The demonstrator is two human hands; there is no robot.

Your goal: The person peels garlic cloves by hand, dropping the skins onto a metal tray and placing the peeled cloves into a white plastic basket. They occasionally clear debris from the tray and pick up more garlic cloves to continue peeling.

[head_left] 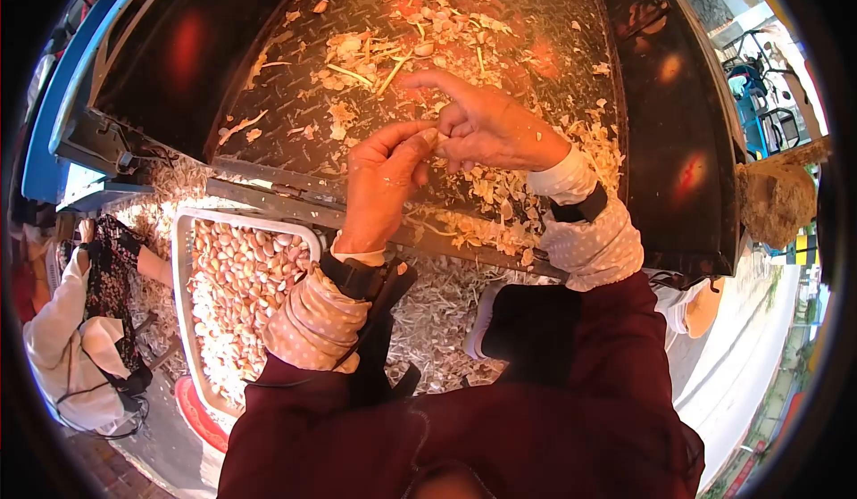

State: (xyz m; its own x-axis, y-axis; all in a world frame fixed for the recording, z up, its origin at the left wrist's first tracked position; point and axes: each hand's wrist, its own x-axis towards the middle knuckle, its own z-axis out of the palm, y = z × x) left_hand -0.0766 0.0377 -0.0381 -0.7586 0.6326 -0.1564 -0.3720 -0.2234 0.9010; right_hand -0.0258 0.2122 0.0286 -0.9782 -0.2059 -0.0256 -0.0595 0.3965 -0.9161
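Note:
My left hand is closed, with thumb and fingertips pinching a small pale garlic clove. My right hand meets it there, its thumb and lower fingers curled against the same clove while the index finger points out to the left. Both hands are above the near part of a dark, ridged metal truck bed. Beyond them lie loose garlic skins and a few green-yellow stalks. More papery skins are heaped under and beside my right wrist.
A white plastic basket full of garlic cloves stands on the ground to my left, near a red round rim. Dry peelings cover the ground. Another person is at the far left. Dark metal side walls flank the bed.

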